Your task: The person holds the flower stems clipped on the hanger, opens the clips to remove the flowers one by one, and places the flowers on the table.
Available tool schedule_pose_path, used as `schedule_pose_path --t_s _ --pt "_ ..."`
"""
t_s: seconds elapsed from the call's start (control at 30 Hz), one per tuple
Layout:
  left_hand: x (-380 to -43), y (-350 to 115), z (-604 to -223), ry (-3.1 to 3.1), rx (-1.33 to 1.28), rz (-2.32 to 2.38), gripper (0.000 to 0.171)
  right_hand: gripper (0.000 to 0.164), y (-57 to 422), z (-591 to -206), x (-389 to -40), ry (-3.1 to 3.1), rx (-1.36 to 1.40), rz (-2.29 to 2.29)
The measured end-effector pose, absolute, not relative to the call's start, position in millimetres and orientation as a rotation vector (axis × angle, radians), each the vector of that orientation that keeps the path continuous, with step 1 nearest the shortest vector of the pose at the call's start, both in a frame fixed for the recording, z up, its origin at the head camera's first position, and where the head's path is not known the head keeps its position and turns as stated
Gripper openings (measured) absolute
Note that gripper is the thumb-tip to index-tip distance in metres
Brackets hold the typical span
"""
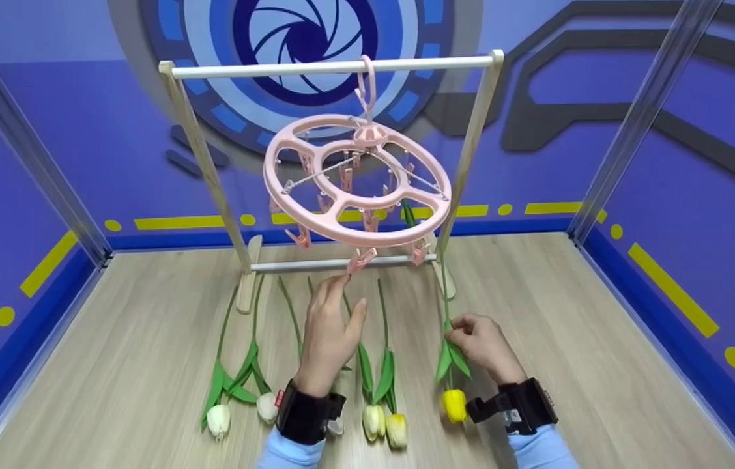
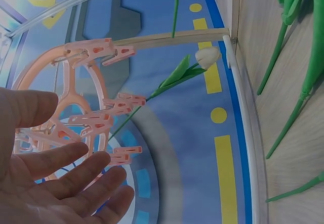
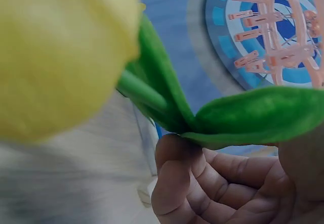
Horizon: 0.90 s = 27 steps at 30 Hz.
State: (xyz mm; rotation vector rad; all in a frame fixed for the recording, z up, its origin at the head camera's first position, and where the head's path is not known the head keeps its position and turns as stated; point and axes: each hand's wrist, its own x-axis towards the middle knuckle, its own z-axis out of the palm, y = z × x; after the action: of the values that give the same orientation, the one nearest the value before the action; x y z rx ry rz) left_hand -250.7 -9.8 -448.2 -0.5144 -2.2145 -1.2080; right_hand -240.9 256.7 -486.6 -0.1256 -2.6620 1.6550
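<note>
My right hand [image 1: 485,342] pinches the stem of a yellow tulip [image 1: 454,405] by its green leaves, bloom toward me. In the right wrist view the yellow bloom [image 3: 66,57] looms close, with thumb and fingertips at the leaf base. My left hand [image 1: 330,329] is raised, fingers extended, fingertips right at a pink clothespin [image 1: 361,259] on the front of a round pink clip hanger [image 1: 367,236]. The left wrist view shows its palm and spread fingers holding nothing. Behind the clips in that view, a white tulip [image 2: 207,57] hangs bloom down.
The hanger hooks over the white top bar [image 1: 244,71] of a wood-sided rack. Several tulips lie in a row on the wooden table, among them a white tulip [image 1: 218,420] at left and a yellowish tulip [image 1: 397,430] nearer the middle. Blue printed panels surround the table.
</note>
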Motion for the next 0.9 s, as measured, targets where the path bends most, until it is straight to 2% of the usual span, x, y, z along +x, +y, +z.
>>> schedule_pose_path --t_s 0.43,0.7,0.9 --pt "-249.4 -9.5 -450.6 -2.237 -0.514 -1.216 0.043 0.009 239.6 -500.5 -241.5 -2.806 -0.060 1.510" --pt "-250.1 -9.5 -451.9 -2.230 -0.515 -1.194 0.041 0.014 230.5 -507.7 -241.0 -2.903 0.087 1.427" --pt "-249.9 -8.9 -451.5 -2.243 -0.510 -1.195 0.041 0.012 226.6 -512.1 -240.3 -2.925 0.094 1.462"
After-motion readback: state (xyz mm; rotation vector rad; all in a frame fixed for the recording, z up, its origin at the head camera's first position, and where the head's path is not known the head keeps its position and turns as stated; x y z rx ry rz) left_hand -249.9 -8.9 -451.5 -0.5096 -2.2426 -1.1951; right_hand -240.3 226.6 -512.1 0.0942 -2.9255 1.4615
